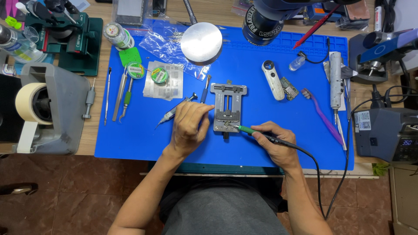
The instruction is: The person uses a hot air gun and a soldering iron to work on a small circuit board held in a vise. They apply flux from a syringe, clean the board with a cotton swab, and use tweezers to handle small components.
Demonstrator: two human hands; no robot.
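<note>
The right hand [278,146] is gripping a green-handled soldering iron [250,131], fingers clamped around it, tip touching the metal clamp [228,106] on the blue mat [130,130]. The left hand [189,126] is resting beside the clamp, fingers curled together, index finger pressing its edge.

Too small to tell: whatever sits clamped in the metal holder [227,109] under the tip of the soldering iron [250,131]. Partly hidden by the left hand [188,126]: the holder's left edge, and anything pinched between those fingers. Hidden inside the right hand [275,143]: the iron's rear grip. Cut off at the top edge: the black microscope [265,19] and the grey lamp stem [190,11]. Cut off at the right edge: the grey soldering station [387,132]. Blurred beyond reading: the labels on the solder spools [136,70].
</note>
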